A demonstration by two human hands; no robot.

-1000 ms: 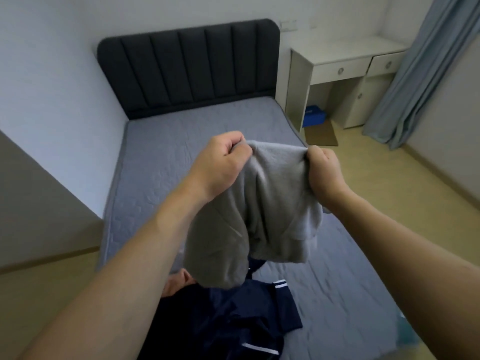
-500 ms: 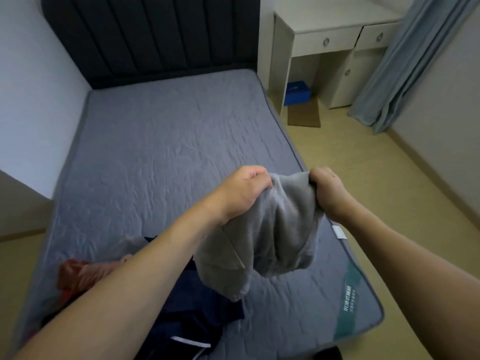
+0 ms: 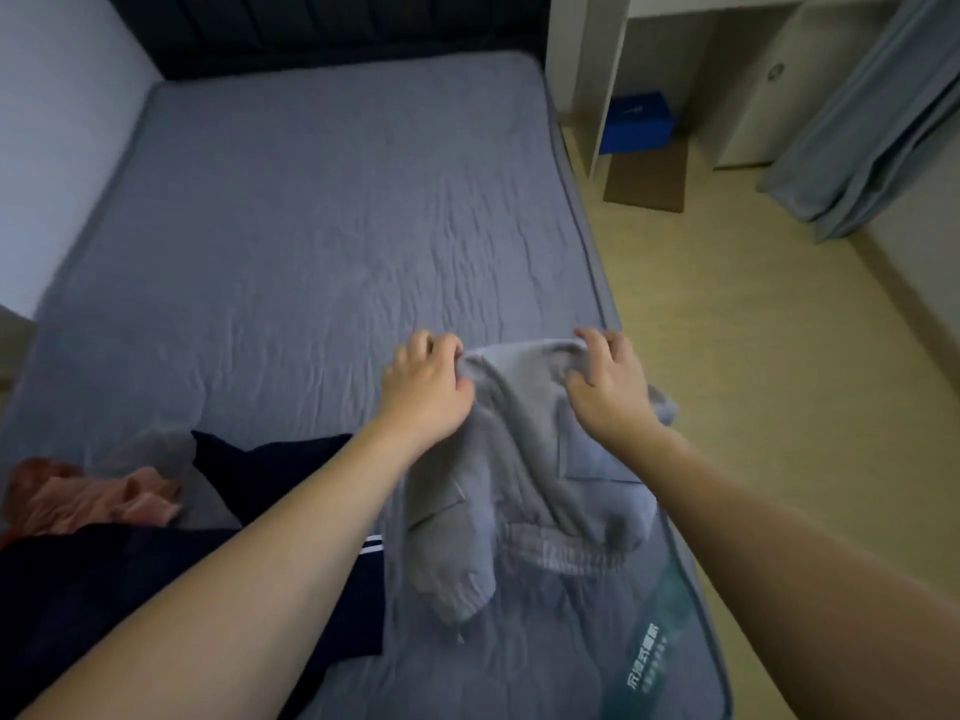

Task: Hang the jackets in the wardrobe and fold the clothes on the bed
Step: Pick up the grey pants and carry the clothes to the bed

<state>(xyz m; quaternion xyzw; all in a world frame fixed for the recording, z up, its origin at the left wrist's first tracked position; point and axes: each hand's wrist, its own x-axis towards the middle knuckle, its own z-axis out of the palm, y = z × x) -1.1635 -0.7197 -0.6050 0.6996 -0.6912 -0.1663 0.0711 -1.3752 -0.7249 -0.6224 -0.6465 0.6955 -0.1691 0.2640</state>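
Only text: white characters on the teal label (image 3: 655, 651) at the mattress (image 3: 322, 241) near corner. Too blurred to read. Nothing else legible.

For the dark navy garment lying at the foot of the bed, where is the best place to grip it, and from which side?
Probably the navy garment is best taken at its far pointed corner, from above: that corner lies flat and bare on the mattress, while the left forearm covers its middle and pink clothing crowds its left edge.

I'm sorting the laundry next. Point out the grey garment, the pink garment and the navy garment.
grey garment (image 3: 524, 459): head view, its middle, between the hands.
pink garment (image 3: 93, 501): head view, its crumpled top.
navy garment (image 3: 270, 470): head view, upper part beside the left forearm.
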